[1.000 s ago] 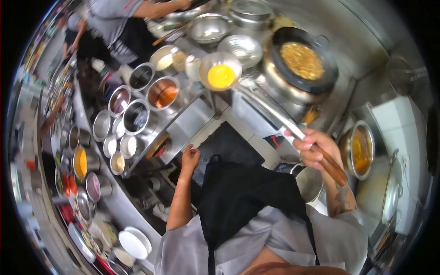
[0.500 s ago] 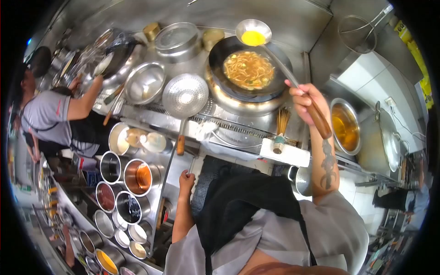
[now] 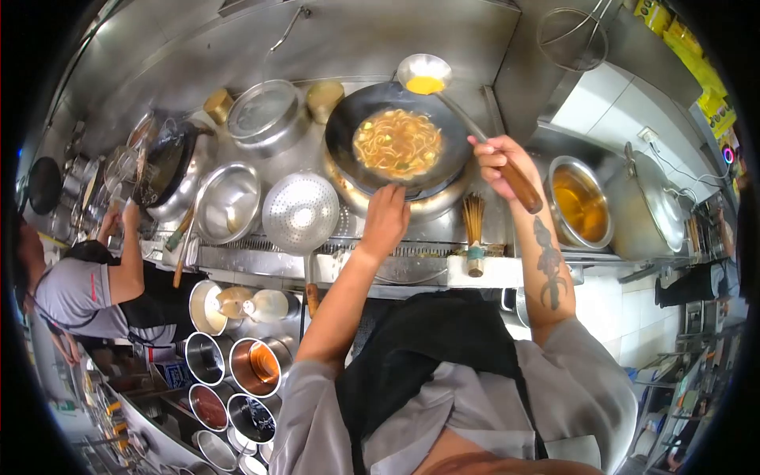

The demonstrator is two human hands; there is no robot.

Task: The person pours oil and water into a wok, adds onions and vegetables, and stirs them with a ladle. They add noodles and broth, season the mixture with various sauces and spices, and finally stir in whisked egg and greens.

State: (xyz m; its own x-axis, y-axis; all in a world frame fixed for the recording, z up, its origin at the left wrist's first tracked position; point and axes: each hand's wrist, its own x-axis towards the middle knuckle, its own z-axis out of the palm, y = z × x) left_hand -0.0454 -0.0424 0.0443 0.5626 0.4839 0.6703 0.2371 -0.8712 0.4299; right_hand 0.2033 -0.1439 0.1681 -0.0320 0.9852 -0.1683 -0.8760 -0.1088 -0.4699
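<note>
My right hand (image 3: 500, 162) grips the wooden handle of a ladle (image 3: 425, 74), whose bowl holds yellow liquid above the far rim of a black wok (image 3: 342, 131). Noodles in brown broth (image 3: 397, 142) lie in the wok's middle. At the wok's near edge is my left hand (image 3: 387, 215), its fingers closed together by the rim; the exact grip is partly hidden. A bamboo brush (image 3: 473, 229) stands just right of the wok's near side.
Left of the wok are a perforated skimmer (image 3: 300, 212), a steel bowl (image 3: 228, 203) and a lidded pot (image 3: 264, 117). A pan of amber liquid (image 3: 580, 202) sits at right. Sauce pots (image 3: 255, 366) stand lower left. A co-worker (image 3: 83, 289) works at far left.
My left hand has risen from beside my body to the wok's near rim. The view has shifted, and the ladle is still over the wok's far side, held in my right hand.
</note>
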